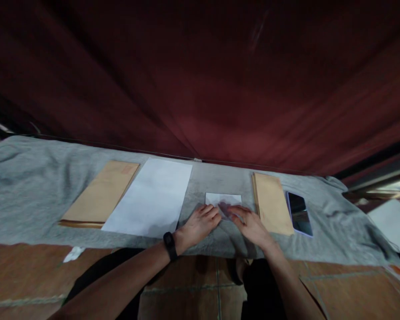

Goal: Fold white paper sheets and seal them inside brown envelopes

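Observation:
A small piece of white paper (224,197), apparently folded, lies on the grey cloth between my hands. My left hand (202,223), with a black band at its wrist, presses its closed fingers on the paper's lower left part. From the right, my right hand (249,223) has its fingers curled and its thumb near the lower right edge, gripping the paper there. The paper's near edge is partly covered by my fingers. A large white sheet (153,195) lies flat to the left of my left hand. Close to my right hand rests a stack of brown envelopes (273,204).
Another stack of brown envelopes (103,191) lies at the left, beside the large sheet. A phone (300,214) sits at the right. Grey cloth (30,186) covers the narrow bench, with a dark red curtain (200,89) behind it. A white flat thing (393,224) is at far right.

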The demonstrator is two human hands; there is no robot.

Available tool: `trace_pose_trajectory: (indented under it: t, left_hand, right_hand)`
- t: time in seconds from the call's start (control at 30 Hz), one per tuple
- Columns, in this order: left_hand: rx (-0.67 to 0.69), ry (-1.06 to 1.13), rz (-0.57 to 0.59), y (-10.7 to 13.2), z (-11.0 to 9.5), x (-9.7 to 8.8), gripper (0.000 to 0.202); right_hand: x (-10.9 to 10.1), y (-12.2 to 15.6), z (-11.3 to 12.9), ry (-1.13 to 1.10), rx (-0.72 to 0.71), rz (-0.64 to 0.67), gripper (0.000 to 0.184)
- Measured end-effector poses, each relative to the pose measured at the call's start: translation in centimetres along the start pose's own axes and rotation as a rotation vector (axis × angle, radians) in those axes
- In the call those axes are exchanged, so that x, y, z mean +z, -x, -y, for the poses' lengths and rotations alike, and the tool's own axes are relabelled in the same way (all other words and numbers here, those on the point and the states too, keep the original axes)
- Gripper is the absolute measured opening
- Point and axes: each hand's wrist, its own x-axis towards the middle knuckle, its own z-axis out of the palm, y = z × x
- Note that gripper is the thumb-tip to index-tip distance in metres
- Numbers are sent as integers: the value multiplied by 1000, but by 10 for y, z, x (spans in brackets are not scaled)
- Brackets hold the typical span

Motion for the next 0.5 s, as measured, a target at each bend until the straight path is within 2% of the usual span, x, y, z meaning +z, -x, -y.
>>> trace_pose_trajectory:
  t: [0.1, 0.2, 0.33, 0.4, 0.5]
  left_hand:
    - [-59, 60, 16, 0, -2, 5, 16]
    - [-154, 150, 6, 1, -5, 5, 29]
    - [-276, 264, -46, 3, -10, 8, 33]
    - [-367, 229, -101, 6, -11, 16, 46]
    - [-377, 129, -104, 11, -10, 28, 56]
  right_hand:
    - [18, -9, 1, 35, -12, -125, 39]
    - [41, -14, 1, 122, -94, -123, 45]
    - [71, -13, -6, 312, -144, -135, 50]
    - [82, -12, -10, 375, -149, -171, 51]
    - [90, -11, -11, 417, -138, -222, 55]
